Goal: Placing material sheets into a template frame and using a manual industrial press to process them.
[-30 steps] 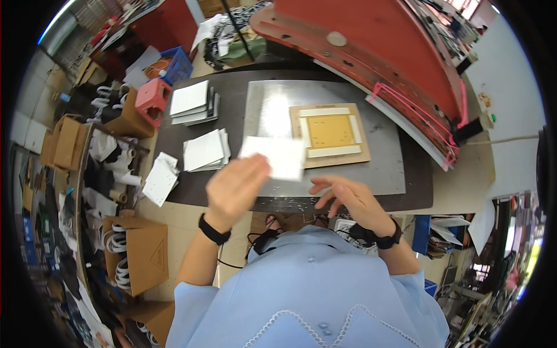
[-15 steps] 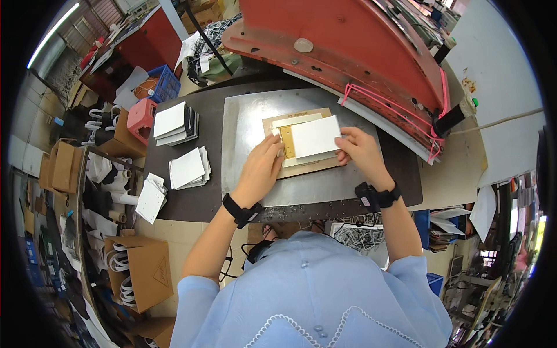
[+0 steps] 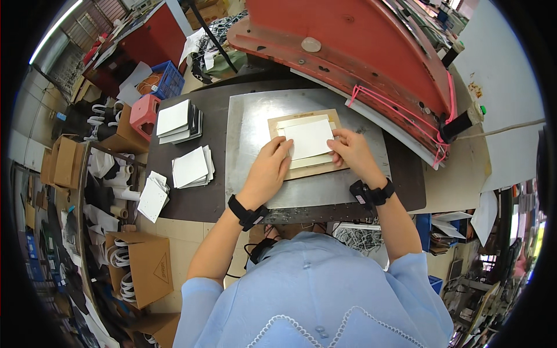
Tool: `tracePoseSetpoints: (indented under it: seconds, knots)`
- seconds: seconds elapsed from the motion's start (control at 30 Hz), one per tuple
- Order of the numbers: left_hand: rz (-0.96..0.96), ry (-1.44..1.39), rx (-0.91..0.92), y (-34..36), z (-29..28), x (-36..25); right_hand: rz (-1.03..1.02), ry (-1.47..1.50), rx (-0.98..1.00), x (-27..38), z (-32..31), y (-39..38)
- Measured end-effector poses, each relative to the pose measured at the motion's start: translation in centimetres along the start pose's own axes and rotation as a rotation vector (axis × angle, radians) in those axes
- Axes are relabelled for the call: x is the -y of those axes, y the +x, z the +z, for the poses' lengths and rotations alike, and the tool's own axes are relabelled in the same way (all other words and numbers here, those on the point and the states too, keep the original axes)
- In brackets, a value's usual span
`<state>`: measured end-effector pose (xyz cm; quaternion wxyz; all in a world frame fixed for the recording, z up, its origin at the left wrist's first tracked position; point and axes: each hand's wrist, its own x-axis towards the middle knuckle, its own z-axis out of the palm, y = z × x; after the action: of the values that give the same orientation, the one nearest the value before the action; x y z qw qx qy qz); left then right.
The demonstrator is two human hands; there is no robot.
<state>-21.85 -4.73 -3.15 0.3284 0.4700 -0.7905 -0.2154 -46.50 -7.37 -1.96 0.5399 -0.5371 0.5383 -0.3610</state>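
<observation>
A white rectangular card (image 3: 310,139) lies level over a flat tan board (image 3: 301,172) with a cream inner frame. My left hand (image 3: 268,169) has its thumb and fingers closed at the card's left edge. At the opposite edge, my right hand (image 3: 353,153) pinches the card between thumb and fingers. Beneath the board is a shiny metal plate (image 3: 246,139), set on a dark table (image 3: 217,98). The yellow part of the board is hidden by the card.
On the table's left stand stacks of white cards (image 3: 174,118), (image 3: 191,167) and a looser pile (image 3: 153,197). A big red machine head (image 3: 342,35) with pink cord (image 3: 394,110) overhangs the far right. Cardboard boxes (image 3: 145,269) and a red stool (image 3: 142,115) stand left.
The white card has shifted left and now covers the yellow part of the board. My right hand moved left with it; my left hand closed on the card's left edge.
</observation>
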Motion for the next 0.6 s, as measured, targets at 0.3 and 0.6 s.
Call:
tracePoseSetpoints:
  seconds: [0.3,0.6]
  knots:
    - [0.063,0.219,0.05,1.6,0.3,0.3,-0.345,-0.616,-0.213,0.2,1.4,-0.8]
    - [0.104,0.275,0.047,1.8,0.6,0.6,-0.395,-0.649,-0.165,-0.6,0.8,-0.4]
